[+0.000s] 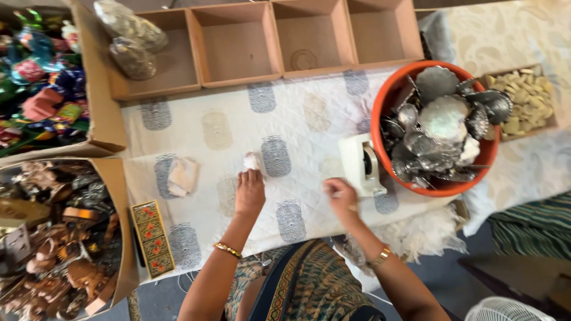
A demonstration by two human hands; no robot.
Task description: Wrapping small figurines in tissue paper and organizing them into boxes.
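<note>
Patterned fabric (309, 279) covers the lap below two hands: left hand (250, 193) pinches a small white wrapped piece (251, 160) on the quilted bench (238, 137); right hand (342, 199) presses flat beside one white tape dispenser (361, 163). One orange bowl (380, 107) of unwrapped metal dishes sits alongside; three of four tray compartments (235, 41) stand empty, suggesting an early stage.

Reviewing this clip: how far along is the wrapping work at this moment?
Done: little shows as finished; of the four cardboard compartments, only the leftmost holds two wrapped bundles. In hand: the left hand touches a small white wrapped piece on the cloth, while the right hand is beside the tape dispenser. Left: the orange tub is piled with silver metal pieces.
</note>
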